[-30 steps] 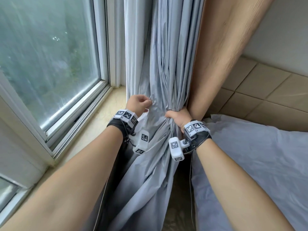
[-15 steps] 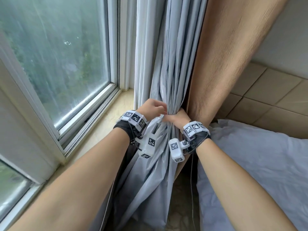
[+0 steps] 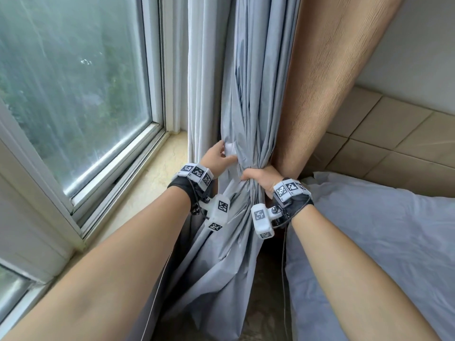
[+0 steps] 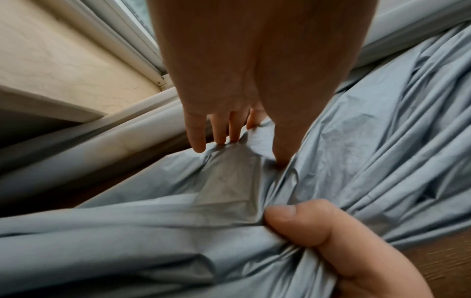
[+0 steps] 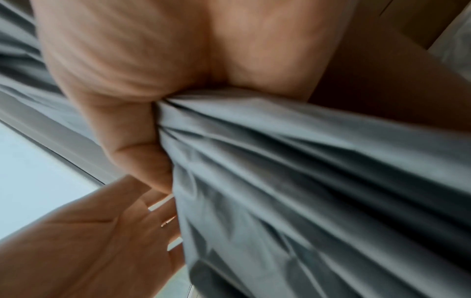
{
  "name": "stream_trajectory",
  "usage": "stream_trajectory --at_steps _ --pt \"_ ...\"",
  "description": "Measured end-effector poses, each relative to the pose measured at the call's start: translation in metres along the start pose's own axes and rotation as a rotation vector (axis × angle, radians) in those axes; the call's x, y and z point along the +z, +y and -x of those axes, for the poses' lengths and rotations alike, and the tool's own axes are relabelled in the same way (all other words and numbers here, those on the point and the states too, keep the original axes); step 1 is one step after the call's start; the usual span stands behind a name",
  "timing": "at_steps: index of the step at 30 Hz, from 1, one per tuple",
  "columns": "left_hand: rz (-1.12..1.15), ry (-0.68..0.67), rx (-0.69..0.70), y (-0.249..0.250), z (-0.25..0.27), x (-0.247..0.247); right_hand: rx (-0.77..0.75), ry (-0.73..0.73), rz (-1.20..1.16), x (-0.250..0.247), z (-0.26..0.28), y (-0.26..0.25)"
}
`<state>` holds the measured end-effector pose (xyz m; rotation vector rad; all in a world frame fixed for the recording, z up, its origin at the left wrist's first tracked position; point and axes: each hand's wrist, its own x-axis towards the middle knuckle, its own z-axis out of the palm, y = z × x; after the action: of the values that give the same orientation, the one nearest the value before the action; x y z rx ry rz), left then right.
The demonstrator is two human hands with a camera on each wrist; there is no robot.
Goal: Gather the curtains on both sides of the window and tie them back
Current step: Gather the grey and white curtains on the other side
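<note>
The grey curtain (image 3: pixel 251 94) hangs beside the window, drawn into a tight bunch at sill height. My right hand (image 3: pixel 261 178) grips that bunch with its fingers wrapped round it. The right wrist view shows the folds of the grey curtain (image 5: pixel 305 181) squeezed in the palm of my right hand (image 5: pixel 127 100). Just left and slightly above, my left hand (image 3: pixel 227 153) pinches a loose fold of the grey curtain (image 4: pixel 356 161). In the left wrist view the left hand (image 4: pixel 242 145) has long fingers behind the fold and its thumb in front. No tie-back is visible.
A brown curtain (image 3: pixel 332 82) hangs right of the grey one and a white sheer curtain (image 3: pixel 202 70) to its left. The window (image 3: pixel 73 82) and its stone sill (image 3: pixel 152 183) lie to the left. A pale blue sheet (image 3: pixel 381 242) covers the lower right, below beige wall panels (image 3: pixel 381 134).
My left hand has moved up and left off the bunch, its fingers stretching out onto a loose fold. The right hand keeps its grip on the bunch.
</note>
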<state>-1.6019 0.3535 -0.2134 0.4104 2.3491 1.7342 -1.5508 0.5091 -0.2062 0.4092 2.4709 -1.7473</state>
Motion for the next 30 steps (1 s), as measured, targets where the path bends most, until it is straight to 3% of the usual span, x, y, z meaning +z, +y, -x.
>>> stream_trajectory --at_steps 5,9,15,17,21,24,26,30 --pt "0.106 0.049 -0.034 -0.01 -0.006 0.002 -0.024 0.01 -0.015 -0.003 -0.002 0.001" --pt "0.096 0.149 -0.047 -0.011 -0.004 -0.006 -0.064 0.189 0.006 -0.003 -0.011 0.002" --pt "0.176 -0.01 0.022 0.006 0.009 -0.006 -0.047 0.423 0.04 0.007 -0.023 0.005" --pt "0.156 -0.047 0.017 0.011 0.01 -0.003 -0.042 0.323 0.014 0.008 -0.02 0.003" --pt "0.148 -0.191 -0.035 0.021 0.013 -0.002 -0.137 -0.054 -0.046 0.006 -0.013 0.007" --pt "0.115 -0.253 -0.022 0.024 0.015 -0.004 -0.135 -0.01 -0.026 0.005 -0.013 0.001" --pt "0.112 -0.193 -0.026 0.023 0.013 -0.005 -0.098 0.061 0.013 0.005 -0.015 -0.001" --pt "0.12 0.156 -0.043 0.017 0.007 -0.01 0.027 0.197 0.012 0.01 -0.023 0.004"
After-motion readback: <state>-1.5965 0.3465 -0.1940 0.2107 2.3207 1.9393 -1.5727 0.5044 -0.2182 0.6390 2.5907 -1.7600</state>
